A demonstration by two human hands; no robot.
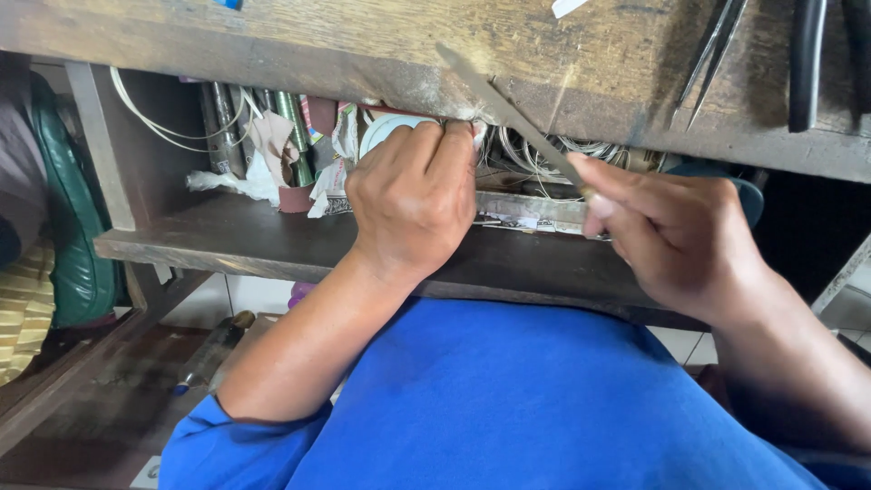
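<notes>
My left hand [413,195] is clenched and pressed against the worn front edge of a wooden workbench [299,45], pinching something small that my fingers hide. My right hand [676,236] grips the handle end of a long thin metal file [508,109]. The file slants up and left, its blade lying across the bench edge just right of my left fingertips. My blue sleeves and shirt fill the lower part of the view.
A dark shelf [236,240] under the bench top holds wire coils [544,154], metal tubes [227,118], paper scraps and a white round lid [381,132]. Tweezers [712,54] and black-handled pliers [807,63] lie on the bench at the upper right. A green bag [68,218] sits at the left.
</notes>
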